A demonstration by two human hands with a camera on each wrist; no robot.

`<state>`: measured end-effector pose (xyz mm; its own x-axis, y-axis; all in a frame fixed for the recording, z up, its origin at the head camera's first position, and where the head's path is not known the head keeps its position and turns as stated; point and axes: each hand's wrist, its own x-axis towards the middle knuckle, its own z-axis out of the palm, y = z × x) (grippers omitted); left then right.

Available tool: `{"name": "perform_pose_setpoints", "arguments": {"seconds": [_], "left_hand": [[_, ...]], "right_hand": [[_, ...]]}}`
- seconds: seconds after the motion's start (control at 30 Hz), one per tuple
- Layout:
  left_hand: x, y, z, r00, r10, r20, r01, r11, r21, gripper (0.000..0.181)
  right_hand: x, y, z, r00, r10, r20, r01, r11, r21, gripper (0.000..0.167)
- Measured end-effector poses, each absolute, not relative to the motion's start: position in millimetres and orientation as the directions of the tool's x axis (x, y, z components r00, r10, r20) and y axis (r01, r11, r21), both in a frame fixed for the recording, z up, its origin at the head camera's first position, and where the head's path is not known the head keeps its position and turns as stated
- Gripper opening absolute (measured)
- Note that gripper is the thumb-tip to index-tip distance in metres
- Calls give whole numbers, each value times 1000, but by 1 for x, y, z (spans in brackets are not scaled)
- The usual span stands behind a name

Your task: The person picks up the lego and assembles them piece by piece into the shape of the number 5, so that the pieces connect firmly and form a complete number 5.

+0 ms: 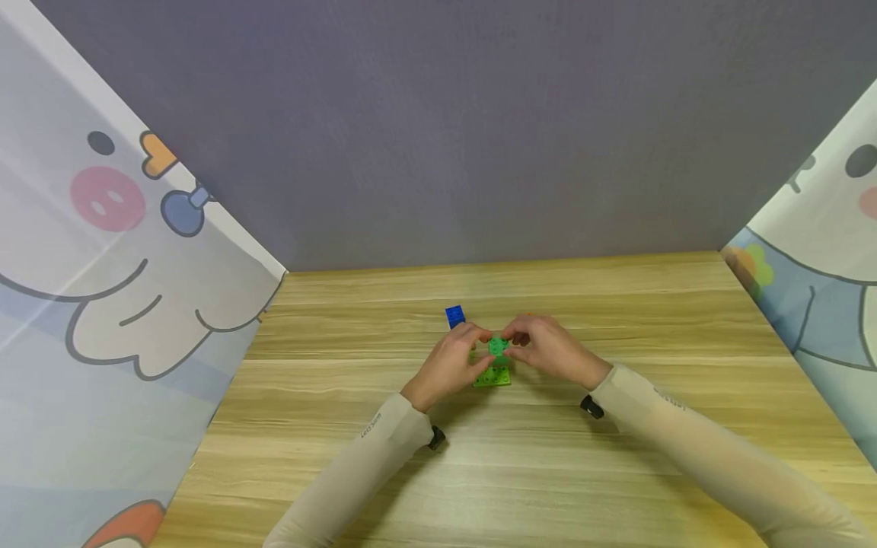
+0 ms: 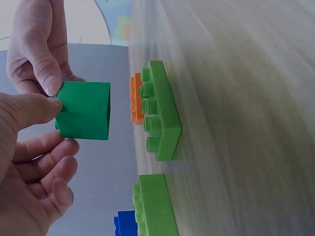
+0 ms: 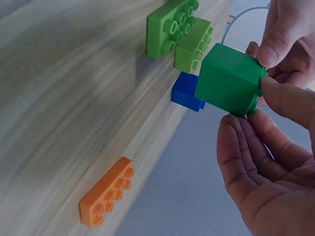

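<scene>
A dark green building block with studs is held in the air by both hands. My left hand pinches its studded end from the left, thumb and fingers on opposite sides. From the right, my right hand grips the same end. In the left wrist view the block's smooth side faces the camera, its studs mostly covered by fingertips. Beneath it on the table lies a flat light green building block, with another light green block beside it.
Beyond the left hand a blue block lies on the wooden table. An orange block lies apart, mostly hidden behind the right hand in the head view. A grey panel rises at the table's back, with printed panels at both sides.
</scene>
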<state>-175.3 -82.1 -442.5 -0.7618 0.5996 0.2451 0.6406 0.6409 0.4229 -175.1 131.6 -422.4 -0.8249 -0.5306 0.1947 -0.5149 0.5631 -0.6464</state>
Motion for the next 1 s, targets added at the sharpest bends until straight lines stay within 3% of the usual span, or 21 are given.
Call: {"name": "perform_pose_setpoints", "arguments": {"seconds": [0.5,1.0], "left_hand": [[-171,-79,-452,-749,641,166,644,645,411,25],[-170,-80,-455,-742,645,183,657,644,392,24]], "right_hand": [[-169,132,-439,-806,-573,150,-514,551,-657,18],[-167,129,-440,-819,-557,138,-498,571,-653,18]]}}
